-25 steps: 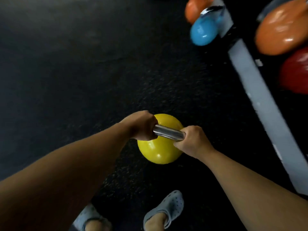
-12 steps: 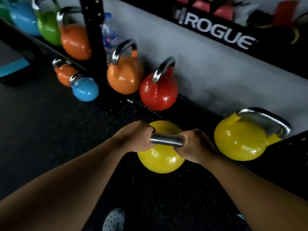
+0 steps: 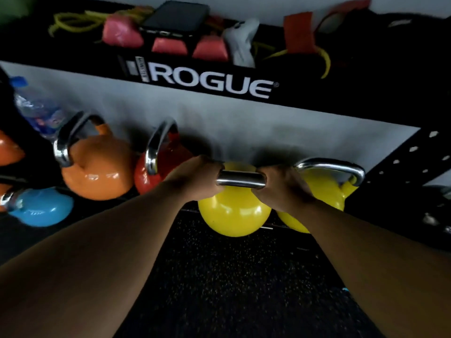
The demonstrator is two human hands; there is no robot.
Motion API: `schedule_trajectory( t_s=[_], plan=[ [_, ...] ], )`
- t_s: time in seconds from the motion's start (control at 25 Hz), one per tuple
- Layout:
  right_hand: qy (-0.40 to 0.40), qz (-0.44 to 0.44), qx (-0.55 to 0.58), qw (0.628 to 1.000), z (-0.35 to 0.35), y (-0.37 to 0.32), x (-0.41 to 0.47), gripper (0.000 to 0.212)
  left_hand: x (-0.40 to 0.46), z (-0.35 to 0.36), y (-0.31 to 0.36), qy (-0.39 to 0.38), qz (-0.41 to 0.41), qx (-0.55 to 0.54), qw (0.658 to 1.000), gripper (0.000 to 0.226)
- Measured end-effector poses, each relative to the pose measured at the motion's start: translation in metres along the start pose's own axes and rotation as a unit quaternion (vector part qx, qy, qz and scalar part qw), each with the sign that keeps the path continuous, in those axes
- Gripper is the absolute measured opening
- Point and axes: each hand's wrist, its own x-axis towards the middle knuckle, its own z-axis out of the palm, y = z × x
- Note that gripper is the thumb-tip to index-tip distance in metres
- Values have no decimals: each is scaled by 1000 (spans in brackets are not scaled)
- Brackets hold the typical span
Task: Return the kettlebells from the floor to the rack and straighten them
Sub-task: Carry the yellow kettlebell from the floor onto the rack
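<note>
A yellow kettlebell point(image 3: 234, 213) with a steel handle hangs off the floor at the front edge of the low rack shelf. My left hand point(image 3: 195, 178) grips the left end of its handle and my right hand point(image 3: 280, 185) grips the right end. Just behind and to the right, a second yellow kettlebell point(image 3: 327, 189) sits on the shelf, touching or nearly touching the held one. On the shelf to the left are a red kettlebell point(image 3: 156, 174) and an orange kettlebell point(image 3: 97, 170).
A blue kettlebell point(image 3: 41, 207) lies on the floor at the left, beside another orange one point(image 3: 8, 151). A water bottle point(image 3: 36, 111) stands behind them. The upper ROGUE shelf point(image 3: 210, 80) holds a phone point(image 3: 175, 19), bands and pink pieces. A perforated black upright point(image 3: 400, 172) is at right.
I have carried the yellow kettlebell from open floor up to the rack, and it now hangs next to the second yellow kettlebell. Both hands keep their grip on the handle.
</note>
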Motion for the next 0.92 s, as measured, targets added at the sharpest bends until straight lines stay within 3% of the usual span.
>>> schedule_trajectory(
  t_s=[0.28,0.6,0.92],
  plan=[
    [-5,45,12,999,29,29,39,30,54,33,-15,-6,-27,-24,999,28],
    [-13,160,62,985,45,55,86,55,113,43,-22,-10,-86,-81,993,39],
    [15,161,74,984,48,56,85,57,119,50,-25,24,-68,-95,993,40]
  ],
)
